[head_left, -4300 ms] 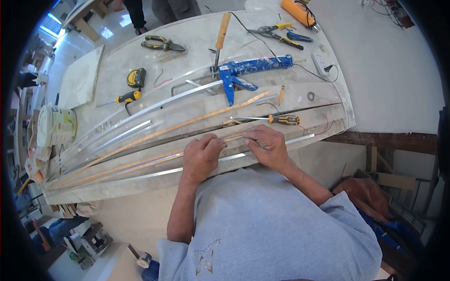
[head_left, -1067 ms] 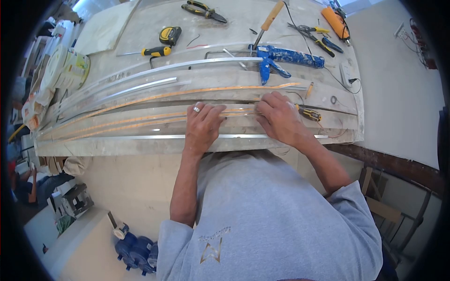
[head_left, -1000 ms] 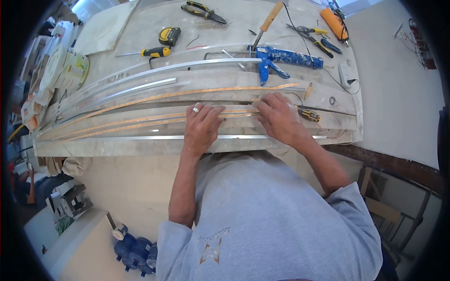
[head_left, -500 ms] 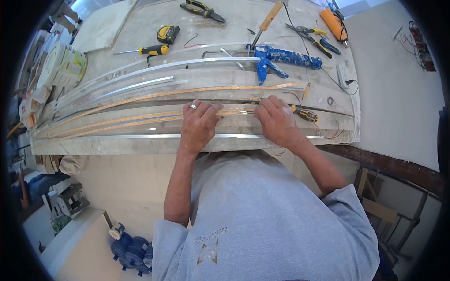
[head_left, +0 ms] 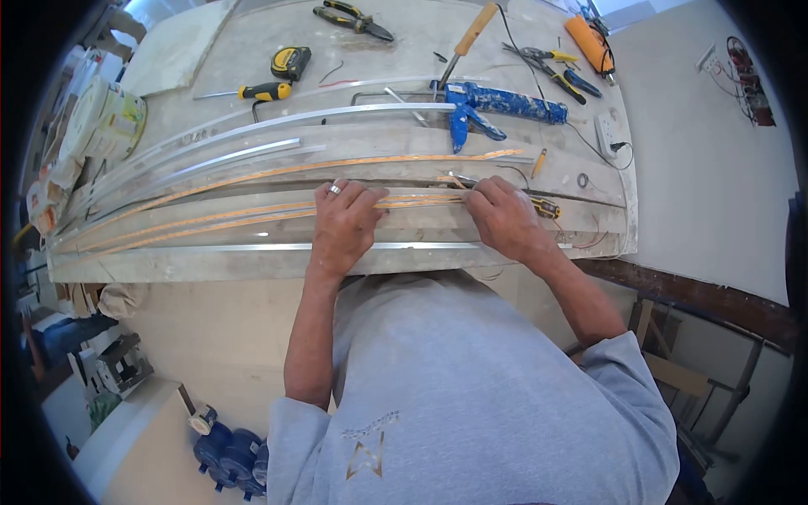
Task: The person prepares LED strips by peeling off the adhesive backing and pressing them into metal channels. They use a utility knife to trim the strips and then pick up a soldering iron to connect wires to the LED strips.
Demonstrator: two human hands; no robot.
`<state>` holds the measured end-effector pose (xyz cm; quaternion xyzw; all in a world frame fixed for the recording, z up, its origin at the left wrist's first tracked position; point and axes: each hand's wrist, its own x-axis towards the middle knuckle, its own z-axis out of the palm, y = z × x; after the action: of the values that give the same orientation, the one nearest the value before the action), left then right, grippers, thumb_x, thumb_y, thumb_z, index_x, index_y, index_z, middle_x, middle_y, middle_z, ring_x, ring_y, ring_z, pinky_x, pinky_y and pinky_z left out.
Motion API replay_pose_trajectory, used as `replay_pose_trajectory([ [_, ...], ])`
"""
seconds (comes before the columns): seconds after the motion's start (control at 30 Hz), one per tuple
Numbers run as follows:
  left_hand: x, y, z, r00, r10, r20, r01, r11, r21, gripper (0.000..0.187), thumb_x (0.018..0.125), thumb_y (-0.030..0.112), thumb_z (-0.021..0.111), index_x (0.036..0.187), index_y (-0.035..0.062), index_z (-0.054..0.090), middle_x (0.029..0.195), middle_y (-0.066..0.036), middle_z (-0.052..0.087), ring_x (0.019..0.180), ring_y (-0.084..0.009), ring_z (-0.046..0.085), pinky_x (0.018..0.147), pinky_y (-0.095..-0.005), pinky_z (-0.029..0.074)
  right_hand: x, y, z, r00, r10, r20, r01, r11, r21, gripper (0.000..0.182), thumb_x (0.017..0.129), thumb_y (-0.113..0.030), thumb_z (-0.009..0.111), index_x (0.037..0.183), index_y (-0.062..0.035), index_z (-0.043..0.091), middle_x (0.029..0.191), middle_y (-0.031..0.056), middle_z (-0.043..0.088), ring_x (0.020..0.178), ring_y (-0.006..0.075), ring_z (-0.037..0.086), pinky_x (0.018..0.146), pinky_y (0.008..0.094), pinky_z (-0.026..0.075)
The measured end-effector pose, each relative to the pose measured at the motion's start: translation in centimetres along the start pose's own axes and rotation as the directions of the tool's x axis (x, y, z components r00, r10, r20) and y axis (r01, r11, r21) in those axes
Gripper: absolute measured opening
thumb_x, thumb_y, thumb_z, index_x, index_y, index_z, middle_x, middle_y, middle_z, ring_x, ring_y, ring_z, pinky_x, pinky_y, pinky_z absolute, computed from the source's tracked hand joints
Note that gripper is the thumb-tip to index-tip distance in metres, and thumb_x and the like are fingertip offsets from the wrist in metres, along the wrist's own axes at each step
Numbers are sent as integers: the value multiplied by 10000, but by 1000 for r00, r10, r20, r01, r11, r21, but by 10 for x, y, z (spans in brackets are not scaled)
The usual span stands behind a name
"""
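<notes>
Grey-blue short-sleeved shirt [head_left: 505, 396] was worn (angular emblem [head_left: 364, 457], lettering [head_left: 370, 424] illegible); silver ring [head_left: 335, 189] sat on left hand [head_left: 347, 220], left of its grip.

Between our left hand [head_left: 343, 222] and our right hand [head_left: 507, 219] we had a gap, bridged by orange strips [head_left: 421, 201]. Farther out, the blue caulking gun [head_left: 513, 103] and the slanting wooden-handled tool [head_left: 476, 30] barred our way, but we had room between that tool and the pliers [head_left: 357, 22] to its left. A screwdriver [head_left: 546, 207] lay just beside our right hand.
</notes>
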<state>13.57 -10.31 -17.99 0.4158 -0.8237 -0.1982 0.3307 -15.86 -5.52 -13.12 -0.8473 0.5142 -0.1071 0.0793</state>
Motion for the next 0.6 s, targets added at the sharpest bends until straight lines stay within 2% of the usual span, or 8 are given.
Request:
replay_pose_trajectory([
  [0.13, 0, -1, 1, 1000, 16, 10, -16, 1000, 4, 284, 766, 24, 816, 1024, 131, 761, 891, -33, 633, 944, -267, 608, 962, -462, 415, 7, -1, -7, 999, -45, 4, 45, 999, -7, 117, 810, -46, 635, 925, -29, 613, 962, 122, 621, 948, 326, 628, 802, 486, 531],
  [0.2, 0, 0, 1, 1000, 26, 4, -26, 1000, 6, 270, 762, 20, 814, 1004, 131, 763, 879, -30, 626, 932, -266, 603, 952, -458, 412, 10, -3, -11, 996, -56, 62, 58, 998, -25, 109, 796, -37, 630, 901, -37, 598, 948, 120, 620, 930, 320, 627, 791, 479, 528],
  [0.43, 0, 0, 0, 999, 41, -2, -40, 999, 8, 260, 750, 8, 807, 975, 129, 760, 864, -21, 613, 926, -258, 592, 901, -444, 402, 14, -6, -18, 995, -56, 87, 60, 997, -49, 100, 802, -47, 634, 894, -40, 594, 930, 125, 622, 918, 321, 633, 784, 486, 529],
  [0.53, 0, 0, 1, 999, 42, -2, -42, 999, 9, 241, 755, 9, 803, 962, 128, 763, 863, -22, 611, 922, -259, 589, 896, -442, 402, 20, -11, -30, 993, -81, 82, 81, 997, 2, 92, 840, -55, 652, 888, -30, 577, 879, 129, 580, 862, 343, 617, 744, 480, 514],
  [0.6, 0, 2, 1, 999, 52, 5, -52, 999, 7, 230, 760, 12, 800, 956, 127, 766, 865, -23, 611, 918, -259, 588, 892, -440, 403, 27, -18, -45, 983, -33, 181, 4, 987, 162, 145, 802, -97, 637, 898, -9, 572, 894, 178, 620, 866, 401, 644, 786, 515, 526],
])
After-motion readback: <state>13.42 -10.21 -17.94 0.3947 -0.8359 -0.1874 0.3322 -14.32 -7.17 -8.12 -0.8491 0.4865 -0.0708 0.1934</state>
